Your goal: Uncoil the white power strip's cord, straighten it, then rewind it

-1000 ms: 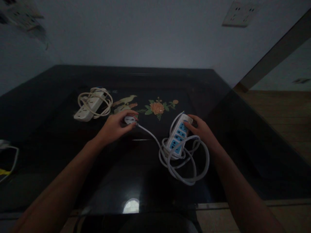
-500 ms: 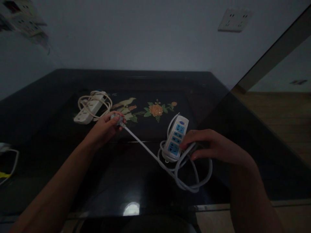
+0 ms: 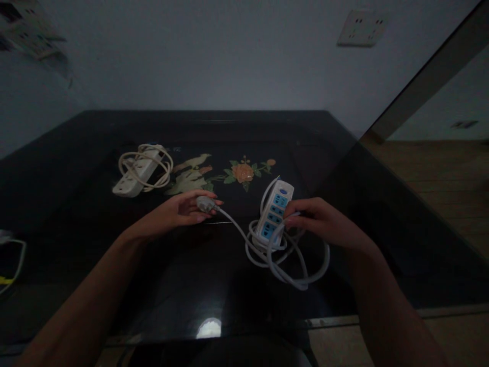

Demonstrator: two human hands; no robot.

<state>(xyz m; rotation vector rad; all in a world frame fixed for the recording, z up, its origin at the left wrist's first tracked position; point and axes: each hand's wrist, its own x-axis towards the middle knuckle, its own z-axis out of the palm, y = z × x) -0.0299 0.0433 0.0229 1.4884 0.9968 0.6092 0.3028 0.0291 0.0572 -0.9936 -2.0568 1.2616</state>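
Observation:
A white power strip (image 3: 274,212) with blue sockets lies on the dark glossy table (image 3: 214,127), its white cord (image 3: 290,265) looped around and below it. My right hand (image 3: 324,224) pinches a loop of that cord beside the strip's right edge. My left hand (image 3: 179,214) lies palm up to the left and holds the cord's plug (image 3: 205,204) in its fingertips. The cord runs slack from the plug to the coils.
A second, cream power strip (image 3: 137,171) wrapped in its own cord lies at the back left. A painted bird and flower (image 3: 242,172) decorate the tabletop. A wall outlet (image 3: 361,28) sits up right. Another cable (image 3: 11,260) shows at the left edge.
My left hand came back toward the middle with the plug and turned palm up, so the cord went slack. My right hand moved up next to the strip, still holding the cord loop.

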